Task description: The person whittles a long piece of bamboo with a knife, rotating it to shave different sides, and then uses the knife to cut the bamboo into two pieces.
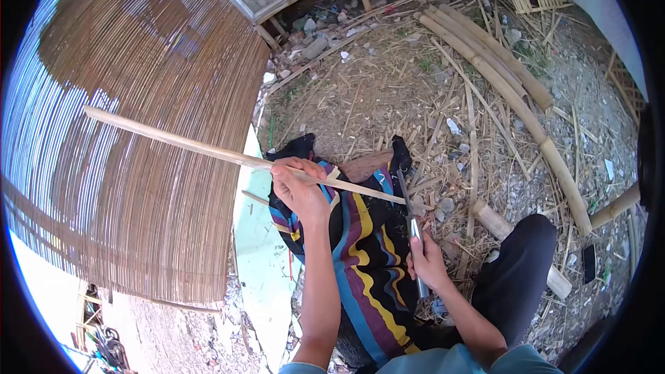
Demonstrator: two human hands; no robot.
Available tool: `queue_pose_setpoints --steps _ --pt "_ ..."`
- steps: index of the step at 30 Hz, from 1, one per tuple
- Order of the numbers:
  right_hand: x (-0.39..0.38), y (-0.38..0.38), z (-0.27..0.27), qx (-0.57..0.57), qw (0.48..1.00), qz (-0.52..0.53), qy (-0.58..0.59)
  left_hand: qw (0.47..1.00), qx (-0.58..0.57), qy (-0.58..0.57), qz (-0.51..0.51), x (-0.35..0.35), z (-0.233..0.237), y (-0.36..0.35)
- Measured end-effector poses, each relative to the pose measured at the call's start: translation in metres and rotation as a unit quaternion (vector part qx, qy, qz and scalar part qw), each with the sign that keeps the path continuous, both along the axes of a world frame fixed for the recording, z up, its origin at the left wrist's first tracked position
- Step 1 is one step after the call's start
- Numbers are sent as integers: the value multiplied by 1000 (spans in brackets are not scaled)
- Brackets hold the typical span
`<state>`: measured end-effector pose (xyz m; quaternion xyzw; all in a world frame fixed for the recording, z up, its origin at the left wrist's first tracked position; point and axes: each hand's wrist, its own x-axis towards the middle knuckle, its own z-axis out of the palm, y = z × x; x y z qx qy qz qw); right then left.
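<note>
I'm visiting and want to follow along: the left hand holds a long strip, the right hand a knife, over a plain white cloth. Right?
Not quite: the head view shows the cloth has wavy blue, yellow and purple bands. The left hand does hold the long strip, the right hand the knife.

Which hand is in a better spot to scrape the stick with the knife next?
Probably the right hand: it holds the knife, with the blade right by one end of the stick. The left hand is busy gripping the stick partway along.
</note>
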<state>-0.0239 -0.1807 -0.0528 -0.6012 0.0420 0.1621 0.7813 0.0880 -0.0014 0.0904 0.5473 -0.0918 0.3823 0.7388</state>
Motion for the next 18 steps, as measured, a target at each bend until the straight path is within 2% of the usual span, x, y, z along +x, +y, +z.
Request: queue_pose_setpoints --steps 5,7,8,11,13,15,17,18 --pt "-3 -7 11 -12 1000 -3 -19 1000 3 7 -21 -1 -4 -5" --pt "-4 -13 19 -1 1000 -11 -7 993 88 75 -24 3 -8 -6" --pt "-4 -18 27 -25 999 -2 -21 995 75 63 -22 5 -10 -8" --pt "4 -37 55 -62 997 13 -48 976 207 72 -1 8 -13 -16" --pt "14 -51 70 -85 992 19 -86 985 157 77 -17 6 -14 -20" --pt "29 -68 81 -149 968 65 -191 986 142 89 -4 10 -17 -20" --pt "39 -80 91 -188 957 81 -204 990 111 85 3 10 -17 -21" --pt "46 -85 88 -189 960 68 -194 984 138 105 33 9 -16 -18"
